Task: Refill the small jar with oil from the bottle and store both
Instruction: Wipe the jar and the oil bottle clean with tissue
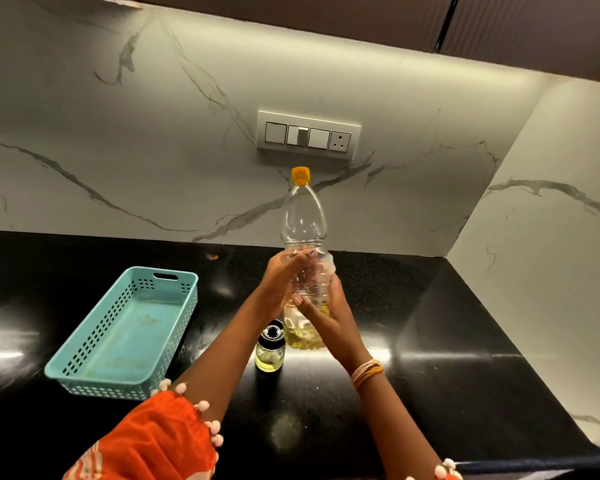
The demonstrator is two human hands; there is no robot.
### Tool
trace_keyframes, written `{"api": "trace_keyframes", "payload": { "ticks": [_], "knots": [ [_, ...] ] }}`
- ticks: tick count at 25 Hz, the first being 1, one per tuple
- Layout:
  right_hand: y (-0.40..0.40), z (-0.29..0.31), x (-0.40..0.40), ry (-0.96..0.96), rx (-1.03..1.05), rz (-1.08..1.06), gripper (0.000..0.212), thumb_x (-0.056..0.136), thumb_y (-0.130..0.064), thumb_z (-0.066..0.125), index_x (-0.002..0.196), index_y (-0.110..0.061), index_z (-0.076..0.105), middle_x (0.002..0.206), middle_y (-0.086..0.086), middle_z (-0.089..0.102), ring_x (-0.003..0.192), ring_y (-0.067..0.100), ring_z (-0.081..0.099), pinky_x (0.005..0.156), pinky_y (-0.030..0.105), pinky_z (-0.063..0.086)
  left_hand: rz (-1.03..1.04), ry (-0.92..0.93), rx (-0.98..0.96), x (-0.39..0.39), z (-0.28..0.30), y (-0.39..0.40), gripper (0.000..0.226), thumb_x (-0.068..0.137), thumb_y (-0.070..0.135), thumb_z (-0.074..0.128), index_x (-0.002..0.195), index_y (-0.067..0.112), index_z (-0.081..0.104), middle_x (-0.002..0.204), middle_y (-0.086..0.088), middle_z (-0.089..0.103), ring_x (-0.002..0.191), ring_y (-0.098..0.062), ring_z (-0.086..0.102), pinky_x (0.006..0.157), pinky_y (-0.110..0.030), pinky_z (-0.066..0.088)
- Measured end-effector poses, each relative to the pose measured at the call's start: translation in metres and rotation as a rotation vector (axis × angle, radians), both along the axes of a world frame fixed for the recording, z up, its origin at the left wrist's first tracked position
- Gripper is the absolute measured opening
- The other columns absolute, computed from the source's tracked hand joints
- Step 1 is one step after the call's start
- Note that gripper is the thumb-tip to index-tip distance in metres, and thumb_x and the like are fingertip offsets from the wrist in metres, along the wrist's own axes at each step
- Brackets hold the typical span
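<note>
bottle [303, 216] upright, both hands | jar [270, 351] just beside | basket [125, 327] left

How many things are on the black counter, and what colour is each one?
Clear with yellow oil: 2, the bottle with its orange cap, held upright by the left hand and right hand, and the small jar with its black lid
Blue-green: 1, the basket
Total: 3
</note>
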State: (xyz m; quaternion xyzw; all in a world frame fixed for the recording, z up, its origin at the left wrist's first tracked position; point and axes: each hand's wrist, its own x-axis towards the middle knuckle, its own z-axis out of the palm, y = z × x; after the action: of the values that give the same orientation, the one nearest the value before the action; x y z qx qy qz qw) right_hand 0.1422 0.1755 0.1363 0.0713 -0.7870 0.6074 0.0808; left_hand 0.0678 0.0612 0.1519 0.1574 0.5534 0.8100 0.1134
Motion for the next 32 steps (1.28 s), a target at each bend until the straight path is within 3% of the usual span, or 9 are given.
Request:
{"api": "trace_keyframes", "payload": {
  "ticks": [3, 9, 12, 15, 17, 20, 22, 25, 32],
  "knots": [
    [0.001, -0.009, 0.008, -0.167, -0.246, 0.073, 0.066, 0.068, -0.043, 0.076, 0.124, -0.019, 0.052, 0.115, 0.005, 0.067, 0.104, 0.019, 0.067, 0.083, 0.03, 0.056, 0.007, 0.015, -0.023, -0.004, 0.004, -0.004, 0.058, 0.062, 0.047, 0.079, 0.104, 0.009, 0.066, 0.096, -0.017, 0.066, 0.091, -0.032, 0.062, 0.091, -0.053, 0.049],
    [0.001, -0.014, 0.007, -0.137, -0.252, -0.039, 0.043, 0.07, -0.02, 0.083, 0.107, -0.019, 0.061, 0.102, 0.007, 0.072, 0.093, 0.022, 0.07, 0.077, 0.029, 0.058, -0.041, 0.002, -0.028, -0.008, 0.0, -0.001, 0.081, 0.061, 0.058, 0.08, 0.117, 0.003, 0.061, 0.107, -0.019, 0.066, 0.098, -0.03, 0.064, 0.093, -0.049, 0.051],
    [-0.004, -0.019, -0.002, 0.034, 0.119, -0.379, 0.06, 0.061, -0.04, 0.082, 0.111, -0.02, 0.057, 0.105, 0.0, 0.059, 0.091, 0.008, 0.061, 0.076, 0.019, 0.053, 0.126, 0.03, -0.15, -0.006, 0.003, 0.012, 0.057, 0.069, 0.041, 0.083, 0.107, 0.004, 0.066, 0.098, -0.018, 0.071, 0.089, -0.027, 0.07, 0.085, -0.045, 0.056],
    [-0.015, -0.028, 0.001, 0.181, 0.451, -0.56, 0.086, 0.063, -0.047, 0.079, 0.131, -0.01, 0.043, 0.12, 0.004, 0.049, 0.106, 0.016, 0.052, 0.089, 0.027, 0.05, 0.39, -0.064, -0.241, -0.005, -0.008, 0.028, 0.08, 0.047, 0.063, 0.087, 0.104, 0.01, 0.067, 0.092, -0.008, 0.074, 0.083, -0.021, 0.073, 0.077, -0.043, 0.06],
    [-0.019, -0.03, 0.003, 0.304, 0.574, -0.535, 0.095, 0.069, -0.044, 0.074, 0.143, -0.005, 0.03, 0.141, 0.01, 0.04, 0.13, 0.021, 0.04, 0.107, 0.032, 0.039, 0.43, -0.078, -0.262, -0.005, -0.01, 0.029, 0.077, 0.047, 0.064, 0.085, 0.101, 0.012, 0.068, 0.09, -0.004, 0.075, 0.082, -0.018, 0.073, 0.076, -0.039, 0.06],
    [-0.007, -0.019, -0.007, 0.37, 0.572, -0.335, 0.101, 0.071, -0.049, 0.069, 0.149, -0.009, 0.019, 0.154, 0.008, 0.026, 0.144, 0.016, 0.024, 0.116, 0.027, 0.028, 0.327, -0.092, -0.156, -0.004, -0.007, 0.023, 0.03, 0.071, 0.028, 0.083, 0.092, 0.011, 0.07, 0.086, -0.006, 0.073, 0.078, -0.018, 0.072, 0.071, -0.03, 0.058],
    [0.007, -0.006, -0.014, 0.258, 0.322, -0.144, 0.091, 0.07, -0.052, 0.07, 0.145, -0.021, 0.03, 0.146, 0.002, 0.04, 0.135, 0.012, 0.041, 0.11, 0.028, 0.038, 0.247, -0.117, -0.054, 0.0, -0.005, 0.019, 0.029, 0.073, 0.02, 0.082, 0.095, 0.005, 0.069, 0.088, -0.011, 0.072, 0.081, -0.025, 0.07, 0.072, -0.033, 0.058],
    [0.015, -0.004, -0.011, -0.073, -0.219, 0.067, 0.067, 0.069, -0.05, 0.072, 0.129, -0.031, 0.049, 0.123, -0.001, 0.063, 0.115, 0.018, 0.061, 0.099, 0.042, 0.05, 0.196, -0.101, -0.1, 0.0, -0.001, 0.017, 0.06, 0.061, 0.035, 0.084, 0.103, -0.004, 0.067, 0.091, -0.014, 0.07, 0.081, -0.024, 0.068, 0.077, -0.037, 0.056],
    [0.012, -0.02, 0.01, -0.463, -1.129, 0.32, 0.076, 0.08, -0.057, 0.063, 0.136, -0.007, 0.05, 0.141, 0.024, 0.047, 0.131, 0.04, 0.045, 0.114, 0.05, 0.029, 0.191, -0.098, -0.062, 0.0, 0.01, 0.014, 0.037, 0.079, 0.027, 0.075, 0.102, -0.001, 0.068, 0.087, -0.01, 0.071, 0.07, -0.011, 0.07, 0.062, -0.02, 0.055]
  ]
}}
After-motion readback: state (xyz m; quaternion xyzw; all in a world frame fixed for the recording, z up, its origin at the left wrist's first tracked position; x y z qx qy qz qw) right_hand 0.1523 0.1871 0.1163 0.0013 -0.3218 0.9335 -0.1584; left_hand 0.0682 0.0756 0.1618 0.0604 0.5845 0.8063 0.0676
